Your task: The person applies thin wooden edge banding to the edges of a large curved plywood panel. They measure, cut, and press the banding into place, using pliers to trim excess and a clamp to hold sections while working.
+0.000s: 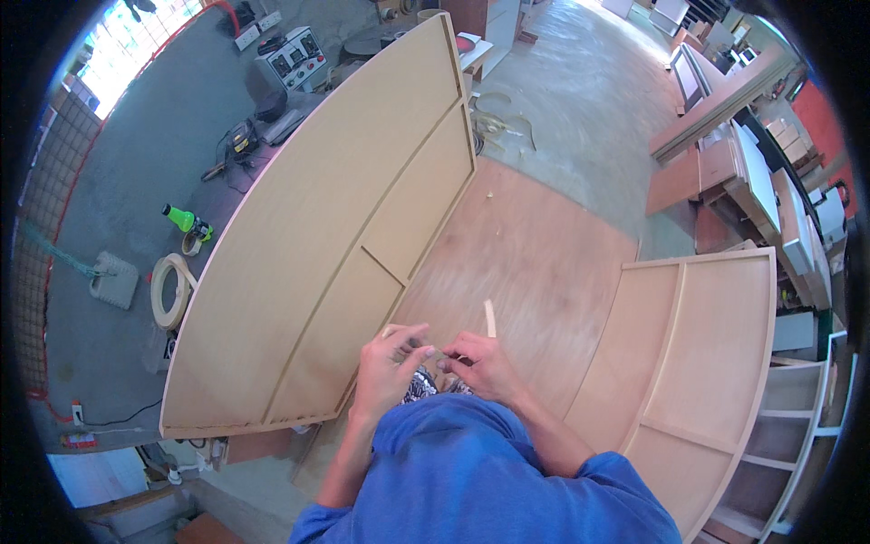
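Observation:
My two hands meet low in the middle, in front of my blue shirt. The fingers of my left hand [385, 367] are curled, with the thumb close to the right fingertips; whatever they pinch is too small to make out. My right hand [485, 370] is closed, its fingertips pressed together. From behind its knuckles a short pale strip [490, 317] sticks up, apparently held in that hand. To the left leans a large pale wooden panel [335, 218] with thin battens across it. A second battened panel [702, 335] stands at the right.
A reddish-brown board [517, 245] lies on the floor ahead. On the bench [118, 354] at left are a roll of pale banding [166, 292], a green-topped bottle [186, 220], a power tool [240, 140] and a control box [292, 59]. Stacked boards [743, 172] stand at far right.

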{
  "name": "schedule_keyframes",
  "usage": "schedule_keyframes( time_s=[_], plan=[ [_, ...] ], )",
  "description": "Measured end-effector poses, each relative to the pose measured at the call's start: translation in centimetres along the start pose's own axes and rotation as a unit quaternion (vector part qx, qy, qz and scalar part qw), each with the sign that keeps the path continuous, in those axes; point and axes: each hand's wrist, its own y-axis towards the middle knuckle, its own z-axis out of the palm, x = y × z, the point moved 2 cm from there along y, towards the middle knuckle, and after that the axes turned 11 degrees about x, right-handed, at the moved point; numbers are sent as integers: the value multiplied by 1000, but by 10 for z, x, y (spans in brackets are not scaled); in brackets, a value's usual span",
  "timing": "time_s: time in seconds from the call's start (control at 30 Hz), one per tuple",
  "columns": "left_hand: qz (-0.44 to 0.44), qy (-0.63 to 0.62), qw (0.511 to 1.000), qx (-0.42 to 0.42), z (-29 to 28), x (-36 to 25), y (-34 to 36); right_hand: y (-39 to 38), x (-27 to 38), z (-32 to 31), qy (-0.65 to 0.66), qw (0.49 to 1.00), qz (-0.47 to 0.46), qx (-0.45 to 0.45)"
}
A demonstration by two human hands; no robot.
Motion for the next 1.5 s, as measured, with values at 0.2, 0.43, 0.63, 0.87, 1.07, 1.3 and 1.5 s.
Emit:
schedule_keyframes(
  time_s=[0.2,0.43,0.63,0.87,1.07,1.3,1.5],
  plan=[
    [11,44,998,37,15,-18,103,56,-30,-64,84,995,51,-28],
    [12,-131,990,52,10,-52,278,158,-57,-185,215,962,124,-112],
    [88,-183,974,101,6,-89,414,240,-57,-285,212,950,138,-182],
    [51,-224,971,63,46,-108,530,295,-97,-374,194,950,127,-209],
    [52,-198,979,6,123,-137,625,326,-164,-468,291,933,98,-187],
    [38,-140,989,-17,191,-201,724,350,-209,-605,332,933,79,-111],
    [-19,-193,979,-62,229,-214,763,364,-246,-665,367,922,121,-29]
  ],
)
